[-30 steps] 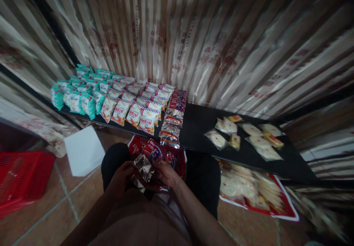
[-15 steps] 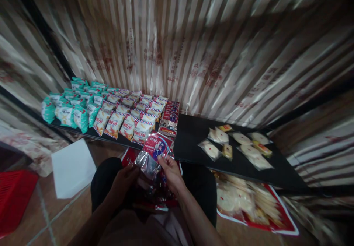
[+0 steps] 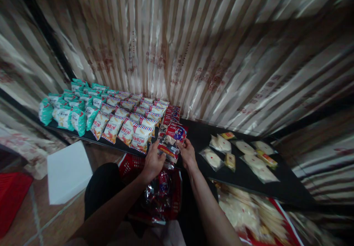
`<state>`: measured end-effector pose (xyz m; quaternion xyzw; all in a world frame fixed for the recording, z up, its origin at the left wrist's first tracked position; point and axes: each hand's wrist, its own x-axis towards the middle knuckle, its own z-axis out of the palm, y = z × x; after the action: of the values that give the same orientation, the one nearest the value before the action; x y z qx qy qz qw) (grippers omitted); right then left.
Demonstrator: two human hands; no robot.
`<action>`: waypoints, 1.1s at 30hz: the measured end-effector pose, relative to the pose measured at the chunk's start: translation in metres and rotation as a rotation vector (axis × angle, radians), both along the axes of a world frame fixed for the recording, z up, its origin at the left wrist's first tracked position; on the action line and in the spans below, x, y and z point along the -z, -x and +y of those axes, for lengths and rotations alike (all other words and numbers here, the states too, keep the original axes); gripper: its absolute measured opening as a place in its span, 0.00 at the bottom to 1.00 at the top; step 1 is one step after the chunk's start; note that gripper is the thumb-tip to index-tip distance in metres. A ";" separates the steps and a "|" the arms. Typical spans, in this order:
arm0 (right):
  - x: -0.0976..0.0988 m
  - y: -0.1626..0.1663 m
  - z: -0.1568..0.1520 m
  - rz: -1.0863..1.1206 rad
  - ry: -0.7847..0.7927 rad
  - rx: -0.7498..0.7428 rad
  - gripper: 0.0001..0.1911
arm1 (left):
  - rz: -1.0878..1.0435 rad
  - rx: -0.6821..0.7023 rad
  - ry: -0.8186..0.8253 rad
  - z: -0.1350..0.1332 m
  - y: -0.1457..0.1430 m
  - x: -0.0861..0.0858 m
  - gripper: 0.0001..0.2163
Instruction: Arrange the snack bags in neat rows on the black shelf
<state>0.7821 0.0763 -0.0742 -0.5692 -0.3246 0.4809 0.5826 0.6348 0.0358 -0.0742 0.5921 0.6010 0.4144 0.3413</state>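
Observation:
Both hands reach out to the near edge of the black shelf (image 3: 190, 128). Between them is a flat red-and-silver snack packet (image 3: 172, 140) with a blue cartoon figure. My right hand (image 3: 187, 153) pinches its right edge, thumb on top. The fingers of my left hand (image 3: 155, 160) close on its lower left edge. This packet overlaps the near end of a row of similar red packets (image 3: 172, 113). Below my wrists, a red basket (image 3: 177, 198) between my knees holds more shiny red packets (image 3: 163, 185).
White-and-orange snack bags (image 3: 125, 130) and teal snack bags (image 3: 79, 120) stand in rows on the left. Pale round flat packages (image 3: 212, 159) and small yellow packs (image 3: 230, 161) lie on the right. Beneath them sits another filled basket (image 3: 287, 220). A striped curtain (image 3: 177, 36) hangs behind.
Both hands have moved forward from above my lap to the shelf, bringing the packet up to the red row. The basket below is now more visible. The view has shifted slightly.

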 end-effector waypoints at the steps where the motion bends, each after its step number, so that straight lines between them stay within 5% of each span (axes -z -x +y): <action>1: 0.004 -0.002 0.007 -0.038 0.002 -0.013 0.30 | 0.057 0.000 -0.032 0.003 -0.002 0.002 0.24; 8: 0.026 -0.008 0.030 -0.525 0.072 -0.048 0.31 | 0.255 0.056 -0.095 0.008 -0.003 0.018 0.18; 16: 0.005 0.008 0.016 -0.994 0.254 -0.102 0.32 | 0.347 0.053 -0.150 0.004 0.000 0.035 0.18; 24: 0.016 0.010 0.017 -1.338 -0.038 -0.062 0.24 | 0.384 0.050 -0.168 0.002 0.000 0.035 0.17; 28: 0.015 0.020 0.028 -1.389 -0.177 -0.186 0.23 | 0.399 0.040 -0.203 0.002 -0.002 0.039 0.16; 33: 0.014 0.029 0.039 -1.453 -0.156 -0.353 0.25 | 0.458 0.039 -0.209 -0.002 -0.001 0.036 0.15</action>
<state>0.7529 0.1150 -0.0877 -0.6397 -0.7471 0.0462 0.1746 0.6361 0.0339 -0.1099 0.7142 0.6048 0.3228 0.1412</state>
